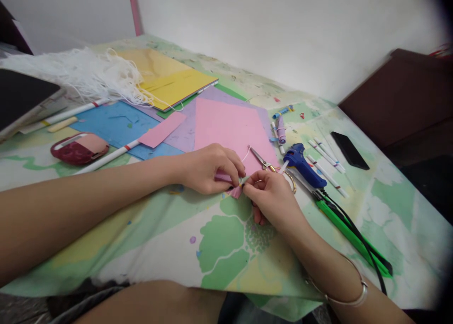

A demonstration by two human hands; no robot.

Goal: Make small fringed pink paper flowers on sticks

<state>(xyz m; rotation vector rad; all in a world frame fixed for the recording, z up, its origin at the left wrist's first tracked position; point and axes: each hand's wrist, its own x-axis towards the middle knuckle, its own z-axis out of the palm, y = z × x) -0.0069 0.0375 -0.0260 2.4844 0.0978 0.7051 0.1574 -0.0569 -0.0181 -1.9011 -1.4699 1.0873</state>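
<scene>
My left hand [212, 169] is closed, thumb and fingers pinching a small pink paper piece [235, 192] with what look like slits at its lower end. Fingertips of my right hand [271, 191] are pinched together at the right side of the same piece, so its upper part is mostly hidden. A bit of white string [247, 153] rises just behind the fingers. Beyond my hands lies a pink paper sheet [226, 123]. Scissors [264, 159] rest on its edge, their gold handles partly covered by my right hand.
Right of my hands lie a blue glue gun [305, 166], a green cutter [348, 232], white paper sticks [327, 175] and a black phone [349, 150]. At left are a red-and-pink case [79, 148], blue paper [118, 125], a pink strip [163, 129], a white string bundle [81, 73] and a yellow pad [177, 89].
</scene>
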